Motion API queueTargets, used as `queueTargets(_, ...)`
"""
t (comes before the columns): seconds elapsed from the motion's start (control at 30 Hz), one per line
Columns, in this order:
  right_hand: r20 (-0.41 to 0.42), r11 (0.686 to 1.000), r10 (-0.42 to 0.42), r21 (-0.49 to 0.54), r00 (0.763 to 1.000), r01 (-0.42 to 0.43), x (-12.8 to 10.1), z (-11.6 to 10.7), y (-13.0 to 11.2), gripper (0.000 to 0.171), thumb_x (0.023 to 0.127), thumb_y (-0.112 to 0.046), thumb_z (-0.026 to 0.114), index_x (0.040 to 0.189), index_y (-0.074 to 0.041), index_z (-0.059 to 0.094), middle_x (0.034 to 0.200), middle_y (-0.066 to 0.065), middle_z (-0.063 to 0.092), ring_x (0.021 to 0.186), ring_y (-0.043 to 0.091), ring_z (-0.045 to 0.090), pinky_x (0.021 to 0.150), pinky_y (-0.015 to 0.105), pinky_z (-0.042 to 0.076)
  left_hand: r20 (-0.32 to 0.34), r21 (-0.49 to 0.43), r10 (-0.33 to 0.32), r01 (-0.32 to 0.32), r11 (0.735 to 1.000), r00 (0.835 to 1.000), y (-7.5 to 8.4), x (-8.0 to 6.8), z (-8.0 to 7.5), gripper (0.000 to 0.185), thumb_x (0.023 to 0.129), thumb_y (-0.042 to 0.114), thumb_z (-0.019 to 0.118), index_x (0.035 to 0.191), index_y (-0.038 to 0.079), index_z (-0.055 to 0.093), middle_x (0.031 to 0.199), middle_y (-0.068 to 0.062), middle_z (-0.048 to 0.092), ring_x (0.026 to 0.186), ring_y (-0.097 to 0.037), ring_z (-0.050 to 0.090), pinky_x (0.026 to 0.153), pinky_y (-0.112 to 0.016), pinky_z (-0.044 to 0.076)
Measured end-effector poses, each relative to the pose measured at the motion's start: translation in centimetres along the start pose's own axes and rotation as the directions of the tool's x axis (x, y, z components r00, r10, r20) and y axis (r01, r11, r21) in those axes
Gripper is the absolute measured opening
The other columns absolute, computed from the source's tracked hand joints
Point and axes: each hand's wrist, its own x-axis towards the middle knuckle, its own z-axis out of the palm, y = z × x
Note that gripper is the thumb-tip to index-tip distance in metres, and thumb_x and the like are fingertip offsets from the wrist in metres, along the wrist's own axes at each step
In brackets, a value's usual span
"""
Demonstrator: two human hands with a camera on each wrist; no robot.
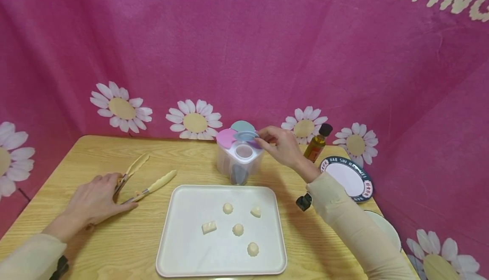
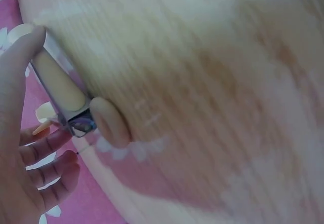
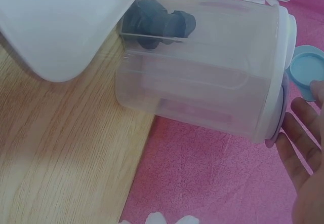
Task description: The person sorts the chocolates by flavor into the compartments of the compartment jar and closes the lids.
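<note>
My left hand [image 1: 93, 197] holds a pair of tongs [image 1: 160, 182] with pale yellow tips, thumb on one arm and fingers on the other, the arms spread apart. The left wrist view shows the tongs [image 2: 61, 84] and their metal hinge part up close. My right hand [image 1: 284, 146] pinches a small blue lid [image 1: 245, 136], lifted above the round opening of a clear divided container [image 1: 224, 161]. Its pink and green lids lie down. In the right wrist view, dark pieces [image 3: 152, 25] sit in one compartment, and the blue lid [image 3: 308, 71] stands raised.
A white tray [image 1: 183, 254] with several small cream-coloured pieces [image 1: 238, 229] lies in front of the container. Right of my right hand stand a dark-capped bottle [image 1: 316, 146] and a dark-rimmed plate [image 1: 345, 180]; a pale dish [image 1: 389, 229] is partly behind the sleeve.
</note>
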Motion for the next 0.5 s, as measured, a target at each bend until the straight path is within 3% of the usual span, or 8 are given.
queueTargets(0.13,-0.002,1.0,-0.002,-0.007,1.0,0.002,0.1,0.0,-0.1,0.019,0.095,-0.015,0.079,0.11,-0.004,0.077,0.1,0.011,0.081,0.083,0.023,0.077,0.076,0.038,0.064,-0.008,0.002,0.005,-0.005,1.0,1.0,-0.1,0.2,-0.5,0.107,0.074,0.085,0.071,0.13,-0.005,0.058,0.106,-0.023,0.066,0.095,-0.039,0.064,0.059,-0.048,0.052)
queueTargets(0.27,-0.004,1.0,-0.006,0.001,1.0,0.006,0.1,0.0,-0.1,0.019,0.095,-0.014,0.079,0.11,-0.004,0.077,0.1,0.011,0.081,0.083,0.024,0.077,0.076,0.039,0.064,-0.047,-0.013,0.005,-0.005,1.0,0.999,0.7,1.2,-1.7,0.1,0.081,0.079,0.07,0.134,-0.005,0.057,0.12,-0.028,0.067,0.109,-0.045,0.065,0.068,-0.054,0.056)
queueTargets(0.4,-0.001,1.0,-0.004,0.004,1.0,0.004,0.1,0.0,-0.1,0.019,0.095,-0.015,0.079,0.111,-0.004,0.076,0.101,0.011,0.081,0.084,0.024,0.077,0.077,0.038,0.064,-0.055,-0.084,0.016,-0.021,0.996,0.998,2.7,2.9,-3.6,0.085,0.091,0.068,0.068,0.138,-0.002,0.058,0.121,-0.024,0.068,0.11,-0.042,0.066,0.08,-0.057,0.057)
queueTargets(0.5,0.002,1.0,0.0,0.002,1.0,0.0,0.0,0.0,-0.1,0.02,0.095,-0.015,0.079,0.111,-0.004,0.076,0.101,0.011,0.081,0.084,0.023,0.077,0.077,0.038,0.064,-0.059,-0.159,0.035,-0.044,0.986,0.998,4.8,4.3,-4.8,0.073,0.097,0.061,0.066,0.141,0.003,0.059,0.117,-0.018,0.069,0.102,-0.033,0.067,0.081,-0.052,0.056)
